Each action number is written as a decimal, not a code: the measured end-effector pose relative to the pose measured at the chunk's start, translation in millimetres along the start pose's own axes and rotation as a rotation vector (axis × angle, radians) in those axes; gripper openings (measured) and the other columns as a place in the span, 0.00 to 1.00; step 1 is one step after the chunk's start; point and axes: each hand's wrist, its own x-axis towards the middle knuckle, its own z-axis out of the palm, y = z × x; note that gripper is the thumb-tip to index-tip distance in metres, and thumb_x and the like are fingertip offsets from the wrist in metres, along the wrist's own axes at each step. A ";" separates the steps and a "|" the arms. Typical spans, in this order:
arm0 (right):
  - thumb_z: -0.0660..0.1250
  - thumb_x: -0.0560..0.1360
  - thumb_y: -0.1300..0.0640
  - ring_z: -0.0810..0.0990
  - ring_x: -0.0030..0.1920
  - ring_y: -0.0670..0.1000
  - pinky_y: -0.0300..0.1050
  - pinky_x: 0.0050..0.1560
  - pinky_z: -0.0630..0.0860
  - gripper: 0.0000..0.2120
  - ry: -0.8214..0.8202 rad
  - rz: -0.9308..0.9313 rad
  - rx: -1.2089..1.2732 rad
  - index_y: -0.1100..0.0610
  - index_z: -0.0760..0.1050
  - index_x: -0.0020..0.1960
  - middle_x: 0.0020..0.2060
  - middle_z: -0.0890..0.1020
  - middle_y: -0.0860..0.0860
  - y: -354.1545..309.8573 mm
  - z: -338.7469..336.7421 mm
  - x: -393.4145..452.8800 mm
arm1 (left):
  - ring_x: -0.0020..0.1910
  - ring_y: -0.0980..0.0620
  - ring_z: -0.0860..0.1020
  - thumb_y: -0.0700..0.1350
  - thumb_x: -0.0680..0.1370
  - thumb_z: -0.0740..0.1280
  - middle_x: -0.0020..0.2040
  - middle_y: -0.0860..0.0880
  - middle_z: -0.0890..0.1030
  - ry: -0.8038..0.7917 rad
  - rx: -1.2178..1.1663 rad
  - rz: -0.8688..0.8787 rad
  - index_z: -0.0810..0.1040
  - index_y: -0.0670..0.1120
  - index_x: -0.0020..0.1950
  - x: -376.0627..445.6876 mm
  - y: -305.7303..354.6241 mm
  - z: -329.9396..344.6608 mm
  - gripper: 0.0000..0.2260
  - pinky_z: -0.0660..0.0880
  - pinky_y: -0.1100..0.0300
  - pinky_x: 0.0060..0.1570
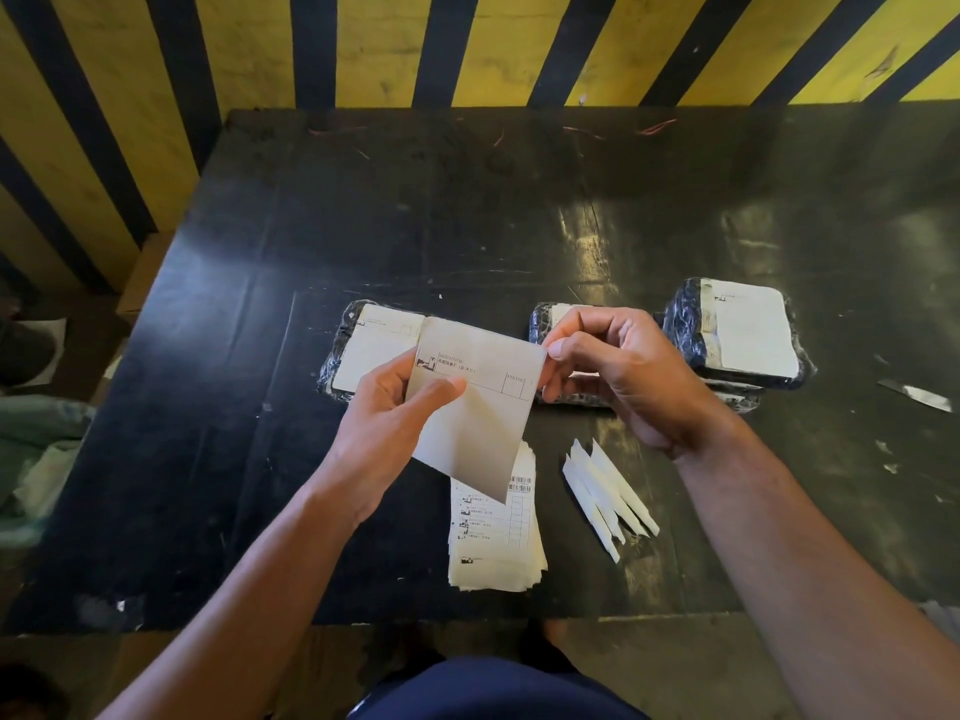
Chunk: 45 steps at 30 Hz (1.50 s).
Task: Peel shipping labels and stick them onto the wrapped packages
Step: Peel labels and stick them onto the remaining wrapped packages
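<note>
I hold one white shipping label [480, 407] up over the black table [260, 356]. My left hand [384, 423] grips its left side, thumb on the printed face. My right hand [618, 371] pinches its upper right corner. Beneath the label lies a stack of further labels [496, 543]. Three black wrapped packages lie behind: the left one [363, 350] carries a label, the middle one [550, 324] is mostly hidden by my right hand, and the right one [737, 330] sits on top of another package and carries a label.
Several folded white backing strips [610, 493] lie right of the label stack. A yellow and black striped wall [467, 44] backs the table. A cardboard box [145, 272] and light cloth [36, 449] sit on the floor at left. Paper scraps [914, 394] lie at far right.
</note>
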 end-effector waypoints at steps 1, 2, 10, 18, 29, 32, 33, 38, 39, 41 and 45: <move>0.64 0.81 0.67 0.83 0.40 0.58 0.59 0.51 0.75 0.11 0.001 0.001 0.001 0.61 0.81 0.43 0.40 0.87 0.59 0.4 0.0 0.2 | 0.56 0.55 0.85 0.42 0.84 0.67 0.56 0.54 0.88 0.001 0.000 0.000 0.84 0.51 0.60 0.2 -0.1 0.2 0.09 0.76 0.54 0.56; 0.64 0.81 0.67 0.83 0.40 0.57 0.59 0.51 0.75 0.11 0.001 0.002 0.001 0.61 0.81 0.43 0.39 0.87 0.59 0.6 0.0 0.5 | 0.55 0.55 0.85 0.42 0.84 0.67 0.56 0.54 0.88 0.000 0.001 0.000 0.84 0.51 0.60 0.2 -0.1 0.4 0.09 0.76 0.55 0.55; 0.65 0.81 0.68 0.83 0.39 0.57 0.60 0.51 0.75 0.11 -0.008 0.002 0.005 0.61 0.81 0.42 0.38 0.87 0.59 1.9 1.0 1.6 | 0.55 0.55 0.85 0.42 0.84 0.67 0.56 0.54 0.88 -0.011 0.014 -0.017 0.84 0.50 0.60 2.5 -2.1 -0.7 0.09 0.76 0.54 0.55; 0.65 0.80 0.69 0.82 0.37 0.55 0.60 0.53 0.77 0.11 -0.050 0.014 0.064 0.61 0.81 0.42 0.37 0.86 0.59 3.2 2.7 2.6 | 0.53 0.55 0.85 0.43 0.84 0.67 0.55 0.52 0.88 -0.045 0.033 -0.053 0.85 0.48 0.58 7.2 -3.6 -4.6 0.07 0.76 0.52 0.59; 0.70 0.74 0.61 0.78 0.33 0.51 0.45 0.40 0.77 0.09 -0.025 0.001 0.198 0.53 0.83 0.36 0.31 0.82 0.54 24.7 19.9 4.2 | 0.50 0.54 0.84 0.44 0.79 0.75 0.50 0.53 0.85 0.068 0.168 0.341 0.82 0.48 0.57 -3.0 -1.8 20.1 0.07 0.83 0.56 0.51; 0.71 0.73 0.62 0.78 0.32 0.51 0.45 0.40 0.78 0.07 -0.028 0.000 0.229 0.54 0.83 0.37 0.32 0.82 0.56 27.4 24.7 2.8 | 0.50 0.51 0.86 0.46 0.79 0.75 0.49 0.51 0.87 -0.014 0.156 0.324 0.83 0.46 0.56 -4.0 -0.4 27.4 0.08 0.84 0.55 0.53; 0.71 0.72 0.62 0.79 0.32 0.50 0.44 0.39 0.79 0.06 -0.025 0.004 0.246 0.55 0.83 0.37 0.32 0.82 0.56 28.4 25.6 2.2 | 0.50 0.49 0.87 0.46 0.79 0.75 0.49 0.50 0.87 -0.028 0.141 0.305 0.83 0.45 0.56 -3.4 -1.1 28.4 0.08 0.84 0.52 0.54; 0.72 0.77 0.65 0.80 0.35 0.51 0.47 0.44 0.81 0.07 -0.031 -0.002 0.250 0.58 0.84 0.42 0.36 0.83 0.59 31.7 25.2 -1.2 | 0.50 0.48 0.87 0.46 0.78 0.75 0.49 0.47 0.88 -0.046 0.072 0.232 0.85 0.44 0.54 -1.9 -5.5 25.4 0.08 0.83 0.55 0.54; 0.71 0.78 0.66 0.81 0.36 0.52 0.49 0.46 0.81 0.08 -0.038 -0.004 0.233 0.58 0.84 0.43 0.36 0.83 0.59 32.5 24.0 -2.1 | 0.49 0.50 0.87 0.45 0.78 0.75 0.48 0.48 0.88 -0.042 0.077 0.223 0.85 0.45 0.54 -2.2 -5.5 24.6 0.06 0.82 0.59 0.52; 0.71 0.79 0.66 0.81 0.39 0.54 0.53 0.49 0.80 0.07 -0.046 -0.004 0.199 0.59 0.85 0.44 0.38 0.84 0.59 34.3 22.5 -3.3 | 0.47 0.53 0.87 0.44 0.79 0.75 0.46 0.49 0.89 -0.031 0.084 0.210 0.86 0.45 0.52 -3.0 -5.2 23.8 0.04 0.81 0.62 0.48; 0.72 0.76 0.62 0.81 0.38 0.53 0.50 0.47 0.78 0.05 -0.022 0.012 0.185 0.57 0.84 0.43 0.37 0.84 0.59 37.0 25.6 -4.4 | 0.43 0.54 0.87 0.42 0.80 0.74 0.44 0.49 0.88 0.019 0.092 0.184 0.85 0.45 0.49 -3.4 -7.1 24.9 0.01 0.82 0.61 0.46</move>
